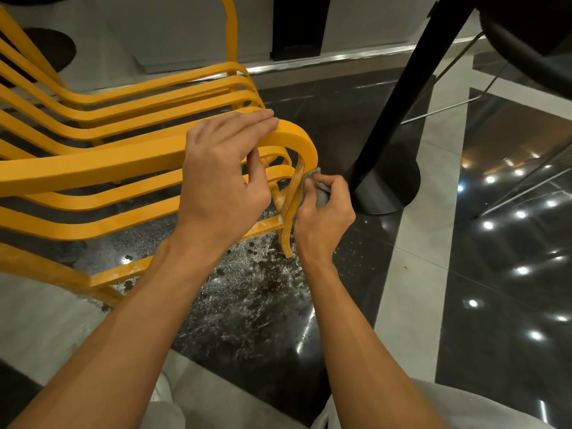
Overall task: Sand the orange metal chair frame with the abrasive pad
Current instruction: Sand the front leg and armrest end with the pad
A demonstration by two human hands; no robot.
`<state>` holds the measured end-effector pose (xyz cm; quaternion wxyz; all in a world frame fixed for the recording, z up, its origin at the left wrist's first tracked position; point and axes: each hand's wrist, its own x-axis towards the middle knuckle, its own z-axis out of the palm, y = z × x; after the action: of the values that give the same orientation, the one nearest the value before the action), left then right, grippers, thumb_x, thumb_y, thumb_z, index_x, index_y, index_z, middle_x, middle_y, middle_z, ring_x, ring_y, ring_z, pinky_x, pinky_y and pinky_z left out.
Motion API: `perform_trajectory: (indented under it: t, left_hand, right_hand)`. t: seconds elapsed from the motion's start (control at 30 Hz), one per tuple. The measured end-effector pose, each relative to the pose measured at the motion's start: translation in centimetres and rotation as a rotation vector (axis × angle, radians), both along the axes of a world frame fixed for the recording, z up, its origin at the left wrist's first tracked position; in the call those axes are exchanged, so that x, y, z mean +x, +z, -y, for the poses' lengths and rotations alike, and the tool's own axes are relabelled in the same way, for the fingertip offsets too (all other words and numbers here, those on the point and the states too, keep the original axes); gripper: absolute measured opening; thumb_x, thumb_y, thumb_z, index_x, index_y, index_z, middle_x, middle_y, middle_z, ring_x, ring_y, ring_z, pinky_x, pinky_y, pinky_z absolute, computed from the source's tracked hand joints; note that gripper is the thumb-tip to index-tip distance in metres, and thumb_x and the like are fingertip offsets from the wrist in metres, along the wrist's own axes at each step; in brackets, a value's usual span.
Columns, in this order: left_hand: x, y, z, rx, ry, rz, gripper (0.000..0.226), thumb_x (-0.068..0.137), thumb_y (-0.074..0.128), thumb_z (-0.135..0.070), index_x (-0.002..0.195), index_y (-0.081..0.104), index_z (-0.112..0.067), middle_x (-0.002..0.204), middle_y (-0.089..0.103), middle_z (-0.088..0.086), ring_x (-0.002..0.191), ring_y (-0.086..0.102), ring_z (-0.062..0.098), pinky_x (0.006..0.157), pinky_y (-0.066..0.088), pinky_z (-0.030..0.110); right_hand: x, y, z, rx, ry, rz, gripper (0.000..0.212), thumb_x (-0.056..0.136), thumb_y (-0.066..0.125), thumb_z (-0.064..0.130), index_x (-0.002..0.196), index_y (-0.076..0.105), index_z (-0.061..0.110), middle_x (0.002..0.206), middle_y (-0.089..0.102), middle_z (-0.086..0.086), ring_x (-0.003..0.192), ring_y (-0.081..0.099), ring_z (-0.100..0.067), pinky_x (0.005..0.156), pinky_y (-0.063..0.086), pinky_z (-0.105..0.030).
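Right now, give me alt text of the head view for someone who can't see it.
A right hand presses a grey abrasive pad against a curved leg of an orange metal chair frame while the left hand holds its top slat. Pale dust speckles the dark floor.

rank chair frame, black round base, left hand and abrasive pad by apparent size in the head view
1. chair frame
2. left hand and black round base: look alike, hand nearer, so unranked
3. abrasive pad, mostly hidden in right hand
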<state>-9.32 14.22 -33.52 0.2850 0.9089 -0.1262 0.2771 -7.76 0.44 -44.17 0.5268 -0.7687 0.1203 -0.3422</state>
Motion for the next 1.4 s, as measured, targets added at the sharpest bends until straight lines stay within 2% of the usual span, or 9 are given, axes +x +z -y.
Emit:
perform_trajectory:
  t: [0.2,0.4,0.57,0.73,0.9,1.07,1.17,1.3,1.4]
  left_hand:
    - [0.0,0.0,-0.1,-0.01,-0.004,-0.009,0.041,0.096,0.06,-0.008,0.134,0.072,-0.017,0.139,0.069,-0.006,0.136,0.058,0.016,0.118,0.036,0.042]
    - [0.0,0.1,-0.1,-0.025,-0.012,-0.007,0.041,0.096,0.06,-0.008,0.134,0.073,-0.017,0.139,0.069,-0.006,0.135,0.058,0.016,0.117,0.038,0.044]
    - [0.0,-0.4,-0.4,-0.006,-0.03,0.036,0.04,0.097,0.06,-0.004,0.135,0.072,-0.014,0.141,0.068,-0.002,0.14,0.057,0.018,0.121,0.037,0.047]
    - [-1.3,-2.1,-0.5,-0.02,-0.118,0.192,0.035,0.093,0.061,0.013,0.119,0.077,-0.003,0.131,0.072,0.01,0.137,0.06,0.028,0.122,0.035,0.059]
    - [-2.2,-4.0,0.1,0.033,-0.211,0.25,0.031,0.09,0.06,0.016,0.109,0.079,0.0,0.117,0.075,0.013,0.117,0.069,0.033,0.106,0.049,0.052]
    - [-1.9,-8.3,1.7,0.073,-0.279,-0.012,0.033,0.09,0.06,0.007,0.115,0.078,-0.006,0.114,0.075,0.007,0.109,0.068,0.03,0.094,0.05,0.048]
    - [-1.5,-11.6,2.0,0.136,-0.318,-0.169,0.031,0.093,0.06,-0.001,0.118,0.077,-0.01,0.115,0.075,0.005,0.11,0.067,0.026,0.095,0.052,0.048]
    - [-1.3,-15.9,2.0,0.208,-0.392,-0.391,0.03,0.097,0.06,-0.009,0.123,0.075,-0.013,0.121,0.073,0.002,0.116,0.065,0.023,0.102,0.052,0.046]
    - [-1.6,-18.0,1.0,0.314,-0.362,-0.429,0.031,0.096,0.061,-0.013,0.124,0.074,-0.014,0.127,0.068,0.003,0.123,0.059,0.024,0.109,0.041,0.038]
  right_hand:
    - [0.2,-0.7,0.9,-0.117,0.063,-0.016,0.007,0.093,0.072,0.005,0.092,0.066,0.009,0.093,0.066,0.0,0.086,0.063,-0.011,0.077,0.055,-0.031]
    - [-0.6,-1.8,2.3,0.177,-0.102,-0.153,0.016,0.096,0.073,0.015,0.112,0.072,0.016,0.101,0.071,0.012,0.095,0.068,0.0,0.083,0.056,-0.015]
    - [-1.7,-5.9,2.2,0.322,-0.072,-0.394,0.023,0.098,0.071,0.013,0.119,0.075,0.018,0.109,0.075,0.002,0.095,0.073,-0.008,0.084,0.063,-0.03]
    - [-3.6,-11.6,2.3,0.358,-0.095,-0.579,0.022,0.098,0.07,0.011,0.12,0.074,0.012,0.106,0.075,-0.001,0.083,0.065,0.003,0.074,0.054,-0.006]
    - [-3.8,-16.9,2.3,0.421,-0.126,-0.661,0.02,0.099,0.07,0.014,0.118,0.074,0.01,0.107,0.074,-0.004,0.082,0.061,-0.002,0.083,0.057,-0.026]
    - [-3.6,-20.7,2.3,0.445,-0.145,-0.692,0.021,0.1,0.068,0.014,0.119,0.075,0.007,0.11,0.075,-0.008,0.095,0.066,-0.014,0.075,0.047,-0.014]
    - [-3.1,-23.1,2.0,0.495,-0.163,-0.726,0.022,0.099,0.068,0.012,0.12,0.074,0.008,0.107,0.073,-0.004,0.086,0.062,-0.008,0.065,0.042,-0.001]
    - [-2.3,-26.4,1.3,0.53,-0.166,-0.761,0.023,0.098,0.071,0.015,0.12,0.076,0.013,0.113,0.075,-0.005,0.095,0.063,-0.012,0.086,0.053,-0.023]
    - [-1.6,-28.7,0.6,0.581,-0.162,-0.788,0.026,0.098,0.071,0.016,0.123,0.075,0.014,0.109,0.073,0.001,0.085,0.06,-0.005,0.07,0.047,-0.008]
